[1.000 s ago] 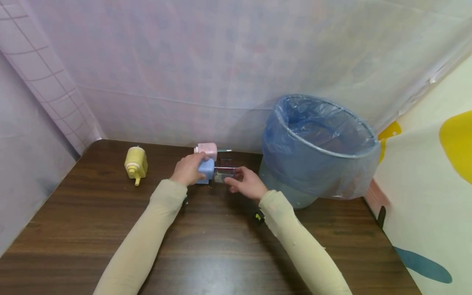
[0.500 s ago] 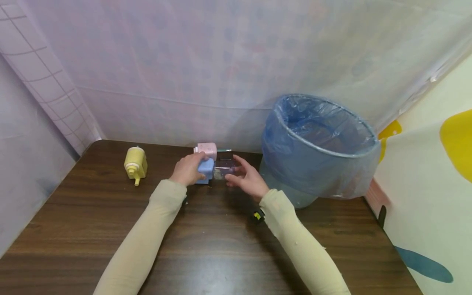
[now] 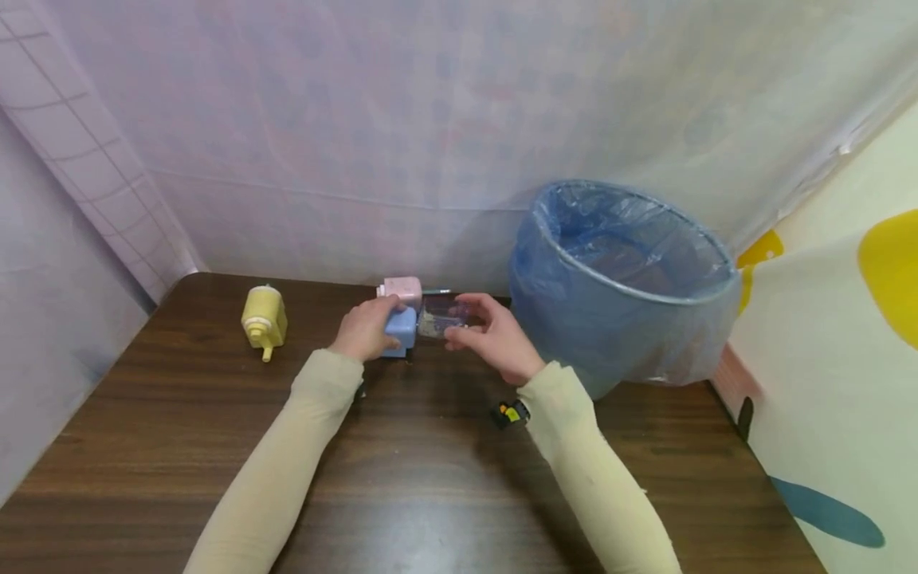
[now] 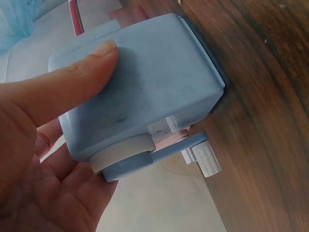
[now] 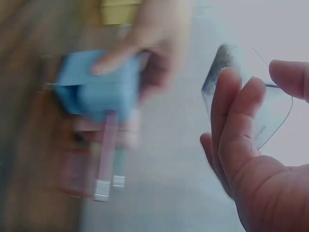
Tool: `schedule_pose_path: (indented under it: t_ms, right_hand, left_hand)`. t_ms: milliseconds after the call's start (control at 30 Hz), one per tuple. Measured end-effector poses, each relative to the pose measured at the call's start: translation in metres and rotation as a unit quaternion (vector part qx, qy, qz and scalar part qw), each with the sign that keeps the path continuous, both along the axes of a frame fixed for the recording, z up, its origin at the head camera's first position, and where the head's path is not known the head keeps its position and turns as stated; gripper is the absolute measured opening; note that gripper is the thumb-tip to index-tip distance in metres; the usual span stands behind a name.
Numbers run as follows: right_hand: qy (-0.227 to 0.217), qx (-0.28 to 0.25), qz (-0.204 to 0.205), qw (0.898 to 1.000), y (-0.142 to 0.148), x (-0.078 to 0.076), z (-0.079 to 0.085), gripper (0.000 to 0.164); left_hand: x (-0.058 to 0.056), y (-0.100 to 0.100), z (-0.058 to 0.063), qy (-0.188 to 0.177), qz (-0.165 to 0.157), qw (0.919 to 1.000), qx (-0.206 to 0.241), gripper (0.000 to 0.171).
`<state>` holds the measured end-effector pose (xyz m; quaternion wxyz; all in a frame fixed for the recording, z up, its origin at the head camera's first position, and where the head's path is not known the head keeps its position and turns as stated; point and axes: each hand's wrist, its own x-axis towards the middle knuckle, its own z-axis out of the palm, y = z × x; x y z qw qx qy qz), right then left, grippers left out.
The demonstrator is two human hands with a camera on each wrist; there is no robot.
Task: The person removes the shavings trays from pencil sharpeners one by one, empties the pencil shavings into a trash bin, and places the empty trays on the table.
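- Head view: since the frame a second earlier, the right hand (image 3: 498, 343) has shifted up and toward the bag-lined bin (image 3: 617, 335), and the clear tray (image 3: 436, 319) has come with it, now apart from the blue sharpener (image 3: 402, 325). The left hand (image 3: 364, 329) and the sharpener have hardly moved. That suggests the pulling-out step is done, with the tray, and what look like shavings in it, now in the right hand's grasp.
- Same view, edges and room: the tray hangs between the sharpener and the bin, with the pink sharpener (image 3: 404, 290) close behind, near the table's back edge and the hanging sheet (image 3: 323, 159). The bin's rim stands higher than the tray, so a sideways move would probably meet its wall. The yellow sharpener (image 3: 264, 317) is well apart; wood stretches toward the viewer between both sleeves.
- Left wrist view: the left hand grips the blue casing, thumb along one face and fingers round the other side. The crank knob (image 4: 205, 159) sticks out over the table's back edge.
- Right wrist view: fingers and thumb hold the tray between them, dark bits gathered at one corner. Blur covers the sharpener side, though a red pencil (image 5: 108, 150) projects from it; I cannot tell whether the tray is level.
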<state>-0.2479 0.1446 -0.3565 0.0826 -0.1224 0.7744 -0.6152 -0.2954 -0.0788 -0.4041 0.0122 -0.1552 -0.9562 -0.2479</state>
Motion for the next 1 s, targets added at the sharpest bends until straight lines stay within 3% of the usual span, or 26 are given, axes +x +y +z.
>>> schedule_pose_path:
  t_ms: [200,433,633,800,1000]
  right_hand:
    - [0.058,-0.048,-0.004,0.997,0.011,0.02,0.047,0.062]
    - [0.14,-0.054,-0.033,0.988,0.033,0.04,0.087,0.056]
    - [0.19,-0.051,-0.083,0.977,0.056,0.052,0.109,0.05]
    - [0.231,-0.042,-0.14,0.962,0.073,0.061,0.124,0.048]
    - [0.229,-0.028,-0.177,0.957,0.086,0.057,0.133,0.051]
  left_hand:
    - [0.001,-0.002,0.001,-0.005,0.002,1.0,0.008,0.061]
    - [0.0,-0.003,0.001,-0.008,0.003,0.9999,0.014,0.062]
    - [0.0,0.0,-0.001,-0.013,0.001,0.9998,0.015,0.061]
    - [-0.001,0.003,-0.001,-0.017,-0.003,0.9997,0.016,0.061]
    - [0.001,-0.001,0.001,-0.016,0.005,0.9998,0.012,0.06]
